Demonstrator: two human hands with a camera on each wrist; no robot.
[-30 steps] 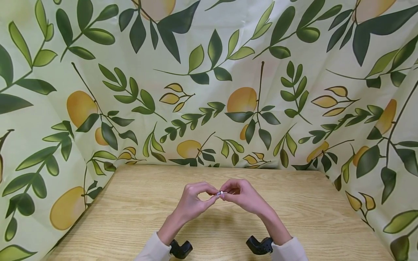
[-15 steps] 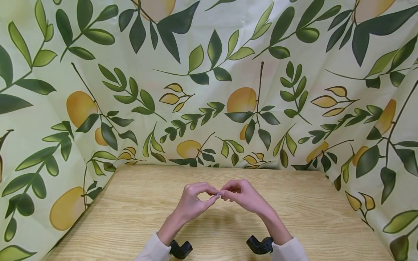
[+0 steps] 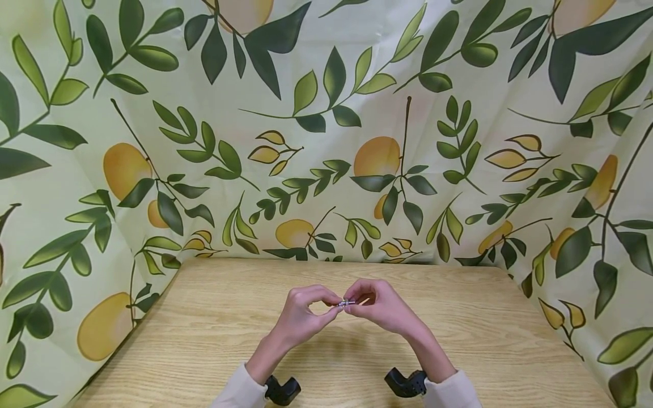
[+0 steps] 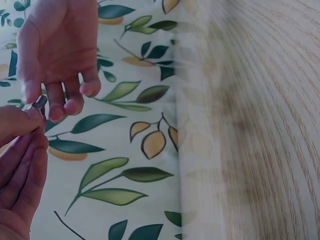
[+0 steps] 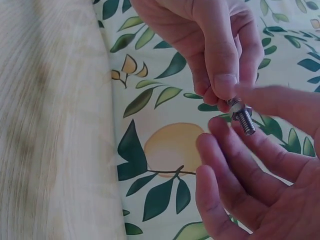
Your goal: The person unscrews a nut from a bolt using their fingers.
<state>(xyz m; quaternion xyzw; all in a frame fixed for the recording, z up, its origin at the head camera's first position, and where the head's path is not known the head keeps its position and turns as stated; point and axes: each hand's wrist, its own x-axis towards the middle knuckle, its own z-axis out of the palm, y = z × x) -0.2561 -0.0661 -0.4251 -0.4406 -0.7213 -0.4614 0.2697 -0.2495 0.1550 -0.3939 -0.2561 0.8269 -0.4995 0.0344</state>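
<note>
Both hands meet above the middle of the table in the head view. My left hand [image 3: 306, 311] pinches one end of a small metal bolt [image 5: 246, 123] between thumb and fingers. A nut [image 5: 236, 110] sits around its shank, and the threaded end sticks out toward my right hand [image 3: 385, 309]. In the right wrist view, my right thumb lies alongside the nut while the other fingers spread loosely below. The left wrist view shows the right palm facing the camera, its fingers apart around the bolt's tip. The bolt's far end is hidden in my left fingers.
The wooden table [image 3: 204, 340] spreads out under both hands. A cloth backdrop [image 3: 326, 192] printed with leaves and fruit rises behind it and along both sides. Black wrist-worn devices sit on the left wrist [image 3: 283, 390] and right wrist [image 3: 405, 383].
Half a second ago my right fingertips were closed together over the bolt's end; now they are parted and the bolt shows between them. The left hand has kept its place.
</note>
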